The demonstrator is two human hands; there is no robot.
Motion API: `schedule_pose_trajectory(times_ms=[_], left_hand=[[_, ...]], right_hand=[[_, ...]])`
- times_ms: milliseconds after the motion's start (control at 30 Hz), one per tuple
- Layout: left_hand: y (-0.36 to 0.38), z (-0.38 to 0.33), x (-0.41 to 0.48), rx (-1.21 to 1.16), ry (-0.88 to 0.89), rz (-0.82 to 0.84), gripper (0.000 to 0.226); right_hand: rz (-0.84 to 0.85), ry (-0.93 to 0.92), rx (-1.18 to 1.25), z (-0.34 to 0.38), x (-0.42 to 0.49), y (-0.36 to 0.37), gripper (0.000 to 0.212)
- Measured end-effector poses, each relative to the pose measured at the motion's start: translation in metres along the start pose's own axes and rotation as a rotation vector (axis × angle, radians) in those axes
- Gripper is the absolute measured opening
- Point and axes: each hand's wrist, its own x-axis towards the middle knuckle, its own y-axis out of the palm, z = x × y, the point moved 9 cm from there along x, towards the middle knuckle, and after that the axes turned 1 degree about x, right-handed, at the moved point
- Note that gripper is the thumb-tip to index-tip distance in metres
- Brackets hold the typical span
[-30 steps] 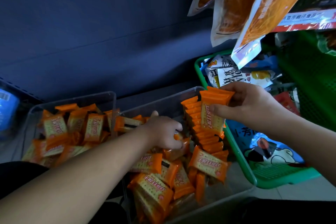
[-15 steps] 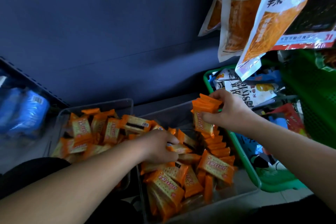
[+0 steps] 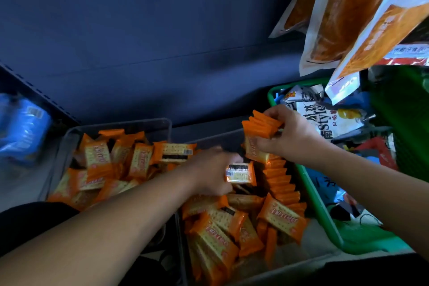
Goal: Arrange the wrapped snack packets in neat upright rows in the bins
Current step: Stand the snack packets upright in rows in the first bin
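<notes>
Orange packets seem light, slick, crushable; right hand grips a stack by its sides, left hand pinches a single packet.

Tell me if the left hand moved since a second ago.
Yes: the left hand shifted slightly right, toward the upright row in the clear bin.

glossy foil packets, clear plastic bin
</notes>
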Motion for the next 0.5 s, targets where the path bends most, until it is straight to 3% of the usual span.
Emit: schedule_pose_trajectory(times_ms=[267,367,500], left_hand=[[0.035,0.007,0.049,0.13,-0.067,0.218,0.057],[0.028,0.002,0.05,0.074,-0.046,0.209,0.072],[0.021,-0.003,0.04,-0.013,-0.057,0.158,0.058]], right_hand=[[0.043,-0.008,0.033,-0.012,-0.013,-0.009,0.044],[0.031,-0.028,0.026,-0.009,-0.008,-0.013,0.045],[0.03,-0.028,0.044,-0.007,-0.002,-0.019,0.044]])
